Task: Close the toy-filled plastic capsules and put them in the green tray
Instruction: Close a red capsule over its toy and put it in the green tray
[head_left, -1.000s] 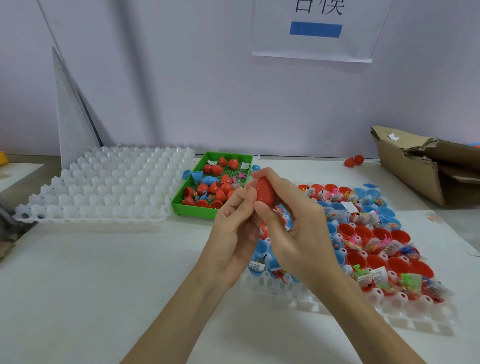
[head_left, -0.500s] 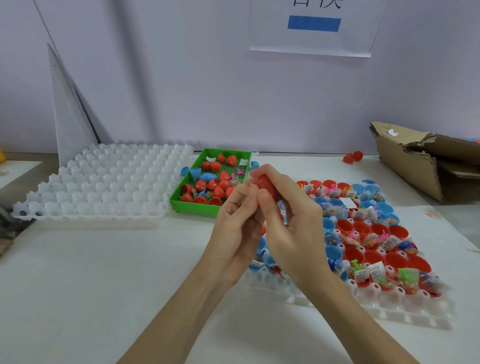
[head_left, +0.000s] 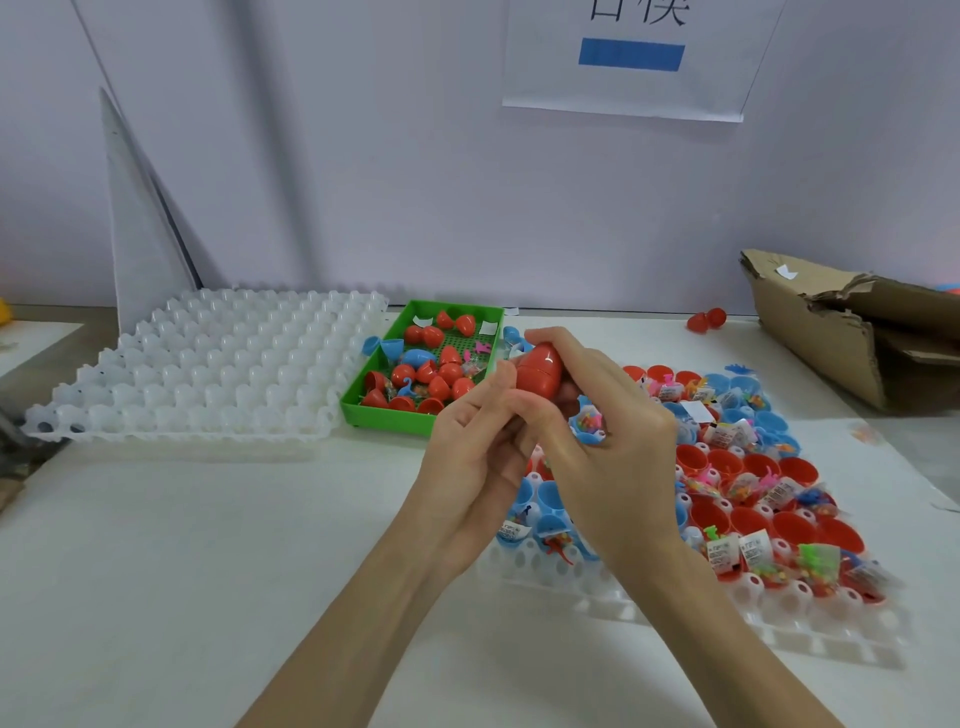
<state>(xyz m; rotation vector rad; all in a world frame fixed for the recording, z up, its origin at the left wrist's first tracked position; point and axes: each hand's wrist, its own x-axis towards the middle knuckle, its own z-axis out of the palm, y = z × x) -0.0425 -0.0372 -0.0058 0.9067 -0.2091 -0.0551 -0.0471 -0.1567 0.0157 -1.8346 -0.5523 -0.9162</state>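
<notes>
Red capsule held up above the counter, between both hands, just right of the green tray and not in it. Seam visible round its middle, halves look joined. Right hand comes over from the right: fingers curled over the capsule's top, thumb underneath, so it is clamped on the capsule. Left hand from below-left: fingers near straight and close together, tips touching the capsule's left end; cannot tell if they actually pinch it.

Green tray sits on the counter behind and left of the hands, holding closed red capsules, a blue one, some loose halves, small paper slips. Blue halves lie just outside the tray's left edge.

White cell tray under and right of the hands holds open red and blue capsule halves with bagged toys in them; front rows bare cells. Second white cell tray left of the green tray. Torn cardboard box far right. Two red pieces by the wall. Paper sign with blue bar on the wall.
</notes>
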